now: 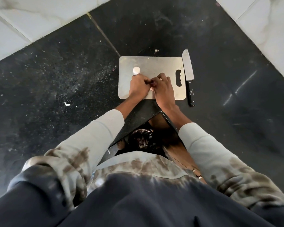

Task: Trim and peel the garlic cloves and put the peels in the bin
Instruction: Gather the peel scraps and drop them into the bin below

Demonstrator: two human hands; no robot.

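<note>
Both hands together over the near half of the cutting board [161, 63], left hand [138, 87] and right hand [163, 89] pinching a small garlic clove [152, 83] right between the fingertips. Knife [188, 71] lying just beside the board's right edge on the black bench [72, 71], bin [142, 140] down below the wrists
</note>
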